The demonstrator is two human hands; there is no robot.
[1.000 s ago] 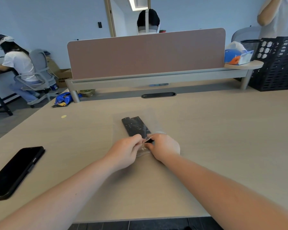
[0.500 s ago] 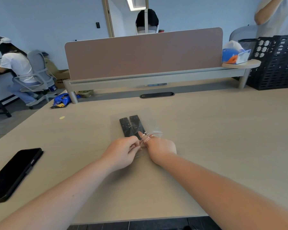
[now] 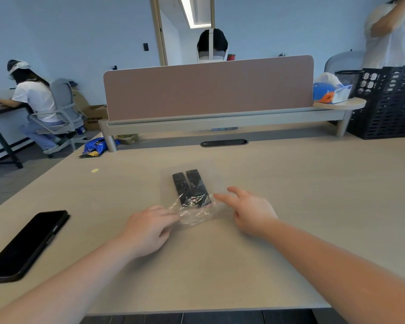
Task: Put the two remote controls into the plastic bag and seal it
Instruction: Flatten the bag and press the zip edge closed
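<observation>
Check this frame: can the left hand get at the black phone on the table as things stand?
Probably yes. The phone lies flat on the table on the left hand's own side, with only bare tabletop between them. That hand's fingertips rest at the crumpled end of the plastic bag, so it would have to let go first.

black phone (image 3: 26,244) on desk (image 3: 313,206), divider panel (image 3: 208,90), black crate (image 3: 388,101)

Right hand (image 3: 251,212) now off the plastic bag (image 3: 192,208), fingers spread, no longer pinching beside left hand (image 3: 150,226).
</observation>
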